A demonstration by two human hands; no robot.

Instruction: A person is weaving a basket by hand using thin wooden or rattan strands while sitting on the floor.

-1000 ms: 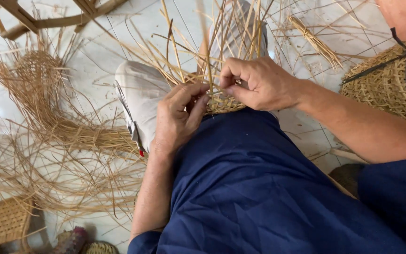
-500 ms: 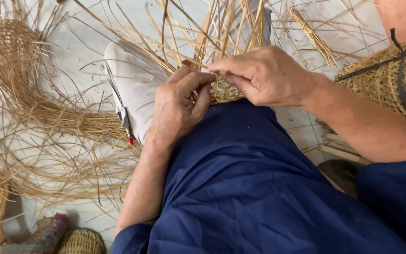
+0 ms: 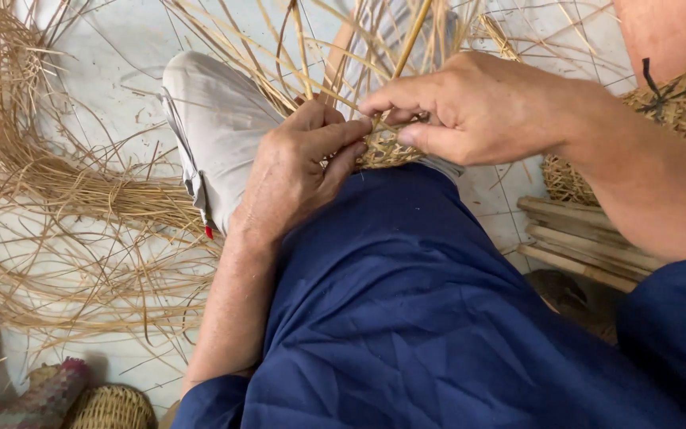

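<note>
Here, compared with half a second ago, I see the view drawn closer and the two hands nearer together over the woven piece (image 3: 387,147), which rests on the knee of the blue trousers (image 3: 406,318). The right hand (image 3: 478,107) has shifted from covering the weave to pinching a single straw strand (image 3: 406,44) between thumb and forefinger; I judge the strand is being worked into the weave. The left hand (image 3: 299,171) is curled, its fingertips (image 3: 351,139) pressed against the near edge of the woven piece. The woven piece lies directly between the two sets of fingers, touching both, with loose stakes rising from it. A grey shoe (image 3: 216,119) lies just beside the left hand; loose straw (image 3: 65,191) spreads across the pale floor.
</note>
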